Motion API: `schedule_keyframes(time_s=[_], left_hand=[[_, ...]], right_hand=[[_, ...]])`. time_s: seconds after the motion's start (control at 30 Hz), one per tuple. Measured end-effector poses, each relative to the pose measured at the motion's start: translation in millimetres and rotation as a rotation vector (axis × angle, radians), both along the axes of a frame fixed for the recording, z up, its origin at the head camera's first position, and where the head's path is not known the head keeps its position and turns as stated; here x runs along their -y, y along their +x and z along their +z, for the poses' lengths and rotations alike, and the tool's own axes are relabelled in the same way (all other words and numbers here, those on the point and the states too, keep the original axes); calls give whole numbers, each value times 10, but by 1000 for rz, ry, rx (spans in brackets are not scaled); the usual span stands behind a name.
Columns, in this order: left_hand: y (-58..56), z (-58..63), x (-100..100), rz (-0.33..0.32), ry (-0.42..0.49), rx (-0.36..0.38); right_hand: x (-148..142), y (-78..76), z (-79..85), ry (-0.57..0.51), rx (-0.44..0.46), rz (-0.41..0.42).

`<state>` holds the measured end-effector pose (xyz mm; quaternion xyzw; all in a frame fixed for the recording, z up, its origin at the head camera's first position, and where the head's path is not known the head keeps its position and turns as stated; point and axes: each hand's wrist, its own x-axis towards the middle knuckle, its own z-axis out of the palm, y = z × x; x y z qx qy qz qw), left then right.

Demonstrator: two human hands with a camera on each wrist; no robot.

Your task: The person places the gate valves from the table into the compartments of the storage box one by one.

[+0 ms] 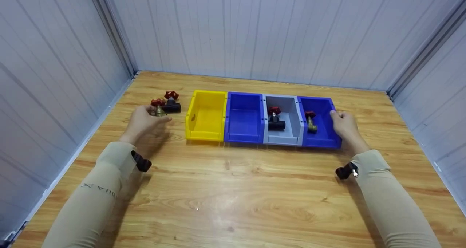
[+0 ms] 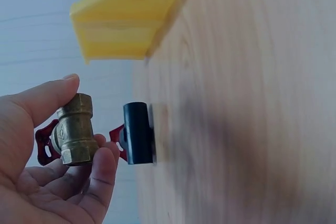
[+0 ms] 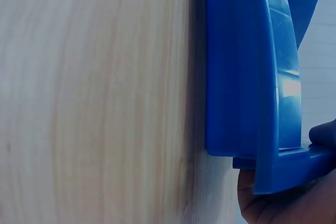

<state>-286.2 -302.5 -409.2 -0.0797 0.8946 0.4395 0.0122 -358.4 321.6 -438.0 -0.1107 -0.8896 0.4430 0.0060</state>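
My left hand (image 1: 142, 121) holds a brass valve (image 2: 76, 129) with a red handwheel between thumb and fingers. Just beyond it, a black valve (image 2: 138, 132) with a red handwheel lies on the wooden table. My right hand (image 1: 345, 127) grips the side wall of the rightmost blue bin (image 1: 329, 138), thumb over the rim and fingers outside. Inside that bin is another brass valve (image 1: 311, 125), also red-wheeled. The grey bin (image 1: 284, 140) beside it contains a black valve (image 1: 276, 124).
A yellow bin (image 1: 204, 136) and a second blue bin (image 1: 244, 138) stand at the left of the joined row, with nothing seen inside them. Panelled walls (image 1: 240, 33) enclose the wooden table (image 1: 225, 189) at the back and both sides.
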Motion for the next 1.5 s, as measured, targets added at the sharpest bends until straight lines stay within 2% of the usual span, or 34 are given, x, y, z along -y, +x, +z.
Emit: schedule_keyframes(time_s=[0.17,0.37,0.63,0.97,1.17,1.33,1.5], left_hand=[[-22,28,-44,-12,34,9],[-56,71,-117,-17,162,15],[-122,117,-215,-6,293,-33],[-195,159,-366,-1,394,-24],[-206,194,-463,-2,457,-51],[-203,214,-530,-15,501,-43],[-205,231,-587,-28,536,-30]], right_hand=[[1,-8,-16,1,3,-5],[-6,-14,-25,-13,-1,-4],[18,3,-7,24,-18,-9],[-1,-12,-16,23,-43,-6],[6,-6,-25,18,-45,-17],[14,-14,-29,15,-42,-27],[-2,-15,-26,35,-63,-3]])
